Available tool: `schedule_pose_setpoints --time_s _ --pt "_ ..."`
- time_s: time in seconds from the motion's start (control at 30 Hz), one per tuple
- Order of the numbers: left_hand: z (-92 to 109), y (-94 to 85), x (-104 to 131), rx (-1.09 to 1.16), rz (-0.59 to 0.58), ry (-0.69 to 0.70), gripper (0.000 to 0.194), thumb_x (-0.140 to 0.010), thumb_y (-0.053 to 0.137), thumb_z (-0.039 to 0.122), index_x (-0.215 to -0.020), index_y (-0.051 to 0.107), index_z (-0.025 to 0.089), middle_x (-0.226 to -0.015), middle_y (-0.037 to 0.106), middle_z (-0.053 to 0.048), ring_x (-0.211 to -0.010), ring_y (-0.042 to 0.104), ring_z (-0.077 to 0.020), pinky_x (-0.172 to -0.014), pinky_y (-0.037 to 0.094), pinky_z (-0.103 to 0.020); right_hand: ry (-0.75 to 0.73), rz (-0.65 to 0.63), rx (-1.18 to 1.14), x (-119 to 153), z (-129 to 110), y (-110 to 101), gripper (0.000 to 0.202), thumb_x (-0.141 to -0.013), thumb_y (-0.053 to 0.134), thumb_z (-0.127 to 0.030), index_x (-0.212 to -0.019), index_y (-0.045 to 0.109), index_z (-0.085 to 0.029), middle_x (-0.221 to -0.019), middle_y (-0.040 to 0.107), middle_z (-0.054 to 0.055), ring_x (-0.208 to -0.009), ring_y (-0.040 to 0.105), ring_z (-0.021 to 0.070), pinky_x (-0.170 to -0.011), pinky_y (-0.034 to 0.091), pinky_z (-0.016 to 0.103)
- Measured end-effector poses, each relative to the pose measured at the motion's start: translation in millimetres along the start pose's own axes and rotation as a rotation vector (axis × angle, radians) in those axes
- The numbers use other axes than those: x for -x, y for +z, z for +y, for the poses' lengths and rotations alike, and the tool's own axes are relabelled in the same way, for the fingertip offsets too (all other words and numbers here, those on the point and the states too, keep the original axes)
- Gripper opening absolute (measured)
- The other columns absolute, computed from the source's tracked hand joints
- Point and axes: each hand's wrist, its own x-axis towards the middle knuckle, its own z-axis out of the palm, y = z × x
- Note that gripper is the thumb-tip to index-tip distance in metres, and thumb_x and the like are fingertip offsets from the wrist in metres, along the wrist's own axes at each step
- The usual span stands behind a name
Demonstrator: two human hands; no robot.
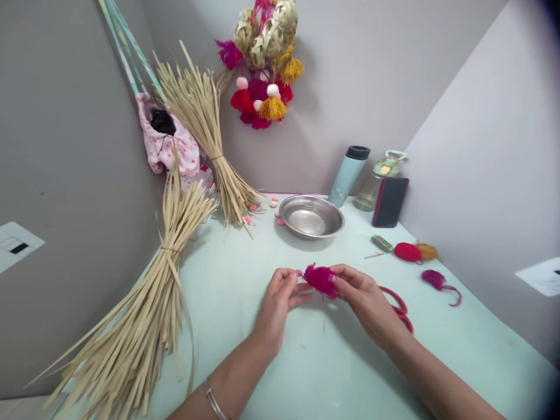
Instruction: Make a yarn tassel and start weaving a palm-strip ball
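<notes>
Right hand (359,290) grasps magenta yarn (321,280); left hand (279,297) at its tip, hold unclear. Steel bowl (311,217) near far edge of table (227,297).

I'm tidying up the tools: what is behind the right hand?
Red scissor-like handles show just beyond the right hand. The hand covers whatever they join, so that part cannot be seen.

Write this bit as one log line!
left hand: at magenta tuft; right hand: holding tuft; near right hand: scissors; beyond hands: bowl
</notes>
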Motion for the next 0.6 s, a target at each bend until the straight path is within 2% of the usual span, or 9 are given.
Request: schedule_pose_setpoints --time_s 0.07,0.13,0.23,0.3,0.47,0.6 --pt "-1.4 -0.8 -0.9 -0.164 0.061 0.028 0.026 -0.091 0.051 0.044 -0.090 0.055 0.018 -0.094 0.060 -0.005 -0.083 0.059 -0.0164 -0.078 0.046 -0.031 0.035 -0.006 -0.080 -0.6 -0.8 0.4 0.021 -0.082 0.068 -0.039 -0.087 0.066 -0.018 -0.080 0.063 0.000 -0.066 0.051 0.0123 -0.065 0.043 0.026" --pt "-2.0 -1.4 -1.3 -0.322 0.124 0.069 0.024 -0.089 0.053 0.043 -0.089 0.055 0.019 -0.076 0.055 0.000 -0.072 0.054 -0.0135 -0.071 0.042 -0.027 0.071 -0.020 -0.152 -1.3 -0.5 0.2 0.022 -0.082 0.069 -0.039 -0.085 0.065 -0.018 -0.083 0.063 0.001 -0.064 0.051 0.0110 -0.064 0.044 0.025" --pt "-1.8 -1.8 -1.0 -0.400 0.149 0.103 0.023 -0.085 0.059 0.041 -0.091 0.053 0.020 -0.066 0.048 0.004 -0.064 0.047 -0.0120 -0.064 0.038 -0.024 0.111 -0.052 -0.234 -2.5 1.9 -0.6 0.022 -0.081 0.071 -0.039 -0.083 0.066 -0.017 -0.081 0.063 0.001 -0.060 0.051 0.0095 -0.061 0.044 0.023" --pt "-1.9 -2.1 -0.6 -0.378 0.130 0.120 0.026 -0.081 0.063 0.041 -0.094 0.052 0.021 -0.069 0.049 0.003 -0.066 0.048 -0.0123 -0.066 0.040 -0.024 0.126 -0.068 -0.280 -3.4 3.5 -0.8 0.022 -0.079 0.073 -0.038 -0.083 0.066 -0.017 -0.077 0.062 0.000 -0.057 0.052 0.0090 -0.058 0.043 0.022" --pt "-1.1 -2.2 -0.3 -0.305 0.106 0.150 0.027 -0.082 0.061 0.041 -0.096 0.053 0.019 -0.098 0.059 -0.006 -0.092 0.057 -0.0175 -0.083 0.043 -0.029 0.136 -0.085 -0.334 -3.1 2.0 1.2 0.022 -0.077 0.076 -0.037 -0.082 0.066 -0.018 -0.072 0.061 -0.001 -0.056 0.052 0.0086 -0.057 0.043 0.021" --pt "0.8 0.8 2.8 -0.254 0.015 0.125 0.039 -0.078 0.067 0.041 -0.106 0.049 0.020 -0.109 0.059 -0.010 -0.101 0.059 -0.0218 -0.083 0.046 -0.031 0.098 -0.099 -0.268 0.5 0.4 3.9 0.021 -0.079 0.073 -0.037 -0.083 0.065 -0.018 -0.076 0.061 -0.002 -0.059 0.052 0.0087 -0.061 0.043 0.022"
